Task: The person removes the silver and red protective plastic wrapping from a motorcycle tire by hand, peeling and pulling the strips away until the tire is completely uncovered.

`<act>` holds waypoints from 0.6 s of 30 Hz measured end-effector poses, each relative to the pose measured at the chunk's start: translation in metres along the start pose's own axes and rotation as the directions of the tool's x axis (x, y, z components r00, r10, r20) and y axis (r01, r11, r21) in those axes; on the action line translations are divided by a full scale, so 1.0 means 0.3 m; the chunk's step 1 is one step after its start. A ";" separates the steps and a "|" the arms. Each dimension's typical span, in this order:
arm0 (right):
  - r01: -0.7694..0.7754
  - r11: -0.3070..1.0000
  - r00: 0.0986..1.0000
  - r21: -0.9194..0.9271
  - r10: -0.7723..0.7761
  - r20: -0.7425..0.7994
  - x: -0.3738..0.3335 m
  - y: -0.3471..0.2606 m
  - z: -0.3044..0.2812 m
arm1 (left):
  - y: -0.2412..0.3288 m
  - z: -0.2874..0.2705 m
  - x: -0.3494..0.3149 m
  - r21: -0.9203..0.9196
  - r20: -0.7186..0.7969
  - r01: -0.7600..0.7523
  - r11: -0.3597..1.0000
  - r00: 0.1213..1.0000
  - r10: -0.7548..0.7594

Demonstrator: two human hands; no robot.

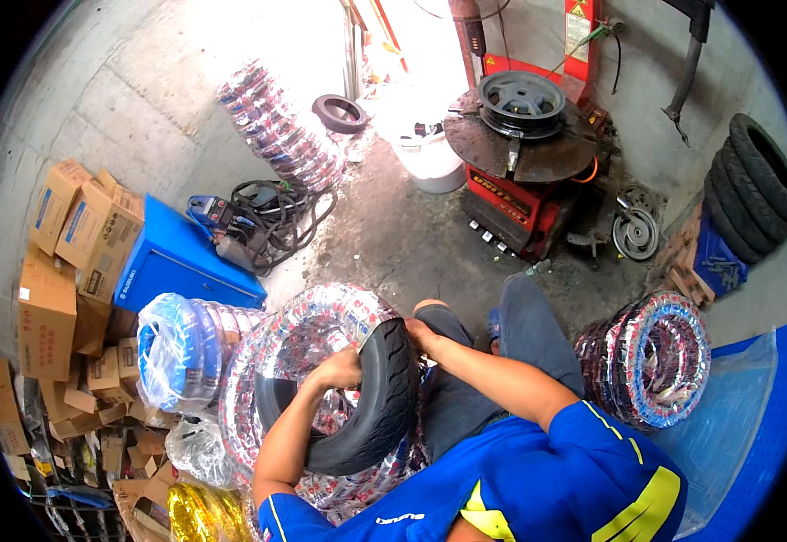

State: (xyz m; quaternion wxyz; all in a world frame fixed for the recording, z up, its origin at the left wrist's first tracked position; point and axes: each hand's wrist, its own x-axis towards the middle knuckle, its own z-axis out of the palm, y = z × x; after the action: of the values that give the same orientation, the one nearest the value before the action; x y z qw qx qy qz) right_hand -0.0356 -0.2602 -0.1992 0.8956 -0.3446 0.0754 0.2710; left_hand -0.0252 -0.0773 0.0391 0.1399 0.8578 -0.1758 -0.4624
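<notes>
Black rubber tyre [386, 393] was rested on wrapped tyres [242, 406], its inner edge gripped by the left hand [339, 369]; the right hand's [422, 337] closure could not be told. By uneven pulling, it might be tipped off.

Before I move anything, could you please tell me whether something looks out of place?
Yes, the cardboard boxes at left look untidy: several lie tilted in a loose heap, some flaps open. Black cables also lie tangled by the blue cabinet.
</notes>
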 end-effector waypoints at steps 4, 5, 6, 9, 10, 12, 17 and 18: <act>0.103 0.993 0.989 -0.060 -0.109 -0.104 -0.040 -0.028 0.094 | -0.023 0.010 -0.030 -0.088 -0.059 -0.074 0.993 0.996 0.069; 0.131 0.985 0.984 -0.110 -0.142 -0.104 -0.056 -0.039 0.102 | -0.028 0.010 -0.032 -0.113 -0.081 -0.128 0.985 0.990 0.119; 0.113 0.983 0.982 -0.147 -0.132 -0.132 -0.042 -0.037 0.097 | -0.027 0.008 -0.032 -0.109 -0.074 -0.128 0.986 0.990 0.121; 0.165 0.981 0.971 -0.102 -0.180 -0.158 -0.001 -0.005 0.015 | -0.119 0.032 0.081 -0.016 -0.089 -0.160 0.987 0.983 0.158; 0.112 0.994 0.991 0.003 -0.112 -0.075 -0.062 -0.031 0.088 | -0.169 0.042 0.077 0.019 -0.092 -0.164 0.986 0.982 0.165; 0.108 0.993 0.992 0.052 -0.104 -0.071 -0.114 -0.057 0.112 | -0.142 0.031 0.070 0.044 -0.049 -0.124 0.991 0.991 0.126; -0.041 0.999 0.995 -0.002 0.040 -0.096 -0.173 -0.085 0.163 | -0.032 -0.030 -0.058 0.145 -0.091 -0.051 0.988 0.994 0.065; -0.026 0.999 0.998 0.048 0.028 -0.055 -0.156 -0.065 0.155 | -0.022 -0.049 -0.073 0.152 -0.029 -0.050 0.987 0.998 0.055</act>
State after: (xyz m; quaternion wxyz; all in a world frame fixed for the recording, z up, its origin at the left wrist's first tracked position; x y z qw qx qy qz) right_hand -0.0669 -0.2619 -0.1382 0.8973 -0.3298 0.1114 0.2715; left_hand -0.0230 -0.0606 0.0606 0.0893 0.8685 -0.2307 -0.4296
